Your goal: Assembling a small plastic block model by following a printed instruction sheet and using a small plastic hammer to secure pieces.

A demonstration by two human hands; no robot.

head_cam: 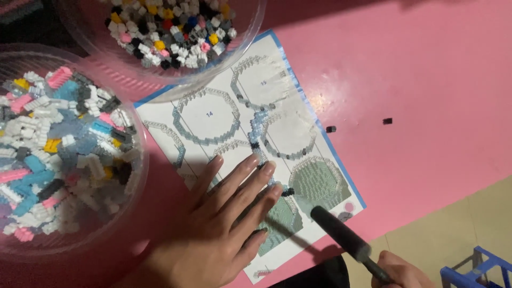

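Observation:
My left hand [224, 218] lies flat, fingers spread, on a printed instruction sheet [213, 114] with a blue border and ring-shaped diagrams. Under and past its fingertips sits a small build of pale blue, clear and black mini bricks [260, 136] on the sheet. My right hand [402, 272], at the bottom edge, grips a black rod-shaped tool [341, 237] whose rounded tip points up-left at the sheet's lower right corner, close to the left fingertips.
Two clear plastic bowls hold several mini bricks: a large one [140, 186] at left, another [250, 32] at top. Two loose black bricks [331, 129] [387, 121] lie on the pink table [416, 74]. A blue crate corner [480, 269] stands on the beige floor at bottom right.

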